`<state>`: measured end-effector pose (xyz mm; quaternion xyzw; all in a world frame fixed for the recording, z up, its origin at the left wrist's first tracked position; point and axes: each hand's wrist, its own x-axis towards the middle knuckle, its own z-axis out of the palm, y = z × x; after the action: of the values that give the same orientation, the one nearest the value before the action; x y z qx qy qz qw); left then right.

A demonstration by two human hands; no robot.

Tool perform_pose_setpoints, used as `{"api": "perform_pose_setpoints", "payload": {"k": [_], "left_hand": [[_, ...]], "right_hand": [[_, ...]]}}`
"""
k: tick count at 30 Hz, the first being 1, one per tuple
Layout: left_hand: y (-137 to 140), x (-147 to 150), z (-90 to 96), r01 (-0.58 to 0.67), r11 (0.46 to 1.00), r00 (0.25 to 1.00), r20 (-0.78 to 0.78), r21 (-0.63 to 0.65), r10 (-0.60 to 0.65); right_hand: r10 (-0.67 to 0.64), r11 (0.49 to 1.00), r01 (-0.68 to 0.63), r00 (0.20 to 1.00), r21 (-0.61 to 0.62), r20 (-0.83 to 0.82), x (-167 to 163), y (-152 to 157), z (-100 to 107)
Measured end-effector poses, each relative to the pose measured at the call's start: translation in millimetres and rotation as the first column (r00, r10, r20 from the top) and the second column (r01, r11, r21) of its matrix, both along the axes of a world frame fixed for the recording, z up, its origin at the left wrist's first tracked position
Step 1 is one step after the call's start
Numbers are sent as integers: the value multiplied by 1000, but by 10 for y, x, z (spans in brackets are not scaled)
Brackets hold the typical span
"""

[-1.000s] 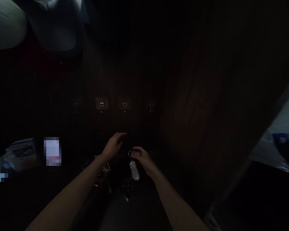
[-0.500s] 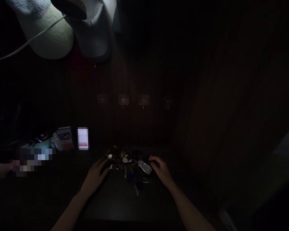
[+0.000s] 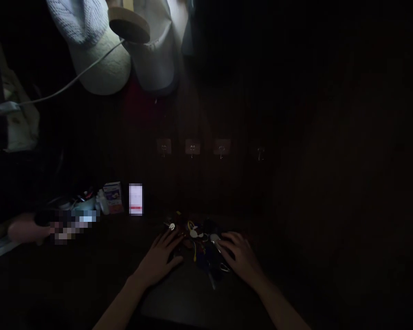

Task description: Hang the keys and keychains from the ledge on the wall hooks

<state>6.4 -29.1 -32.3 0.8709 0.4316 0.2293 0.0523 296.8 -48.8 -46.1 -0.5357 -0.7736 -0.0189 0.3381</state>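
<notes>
A small jumbled heap of keys and key rings [image 3: 193,233] lies on the dark tabletop, with white discs, a yellow strap and a dark blue piece in it. My left hand [image 3: 163,256] rests at the heap's left side, fingers spread and thumb apart, the fingertips beside a small shiny metal piece [image 3: 172,226]. On the right side, my right hand [image 3: 241,254] reaches over a silver oval fob [image 3: 214,238] and partly covers it, its fingers stretched out. A metal carabiner [image 3: 224,267] lies just below those fingers. Dim light hides finer detail.
Several wall hooks [image 3: 192,148] line the dark wall behind the heap. Caps [image 3: 105,68] and a white cable [image 3: 75,79] hang at upper left. A small box [image 3: 113,197], white bottles [image 3: 103,201], a pixelated bright panel [image 3: 135,199] and a rounded pink thing [image 3: 30,228] are on the left.
The view has swung left, so everything sits further right. Both hands have come in closer to the heap, and my right hand now covers part of the silver fob.
</notes>
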Motion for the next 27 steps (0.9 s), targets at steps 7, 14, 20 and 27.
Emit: {"api": "perform_pose_setpoints", "payload": {"k": [7,14,20,27], "left_hand": [[-50,-10,27,-60,996,984,169,72,47],[-61,-37,-19,-199,975,954,249,98,170],[-62,-39,-63,-225,961,961,198,162,192],[-71,-41,-83,-247,965,944,247,85,220]], "right_hand": [[16,999,-19,998,-40,-62,22,12,27],[14,999,-20,987,-39,-161,71,14,21],[18,1000,-22,983,-21,-181,84,14,4],[34,999,-34,984,2,-177,101,35,-9]]}}
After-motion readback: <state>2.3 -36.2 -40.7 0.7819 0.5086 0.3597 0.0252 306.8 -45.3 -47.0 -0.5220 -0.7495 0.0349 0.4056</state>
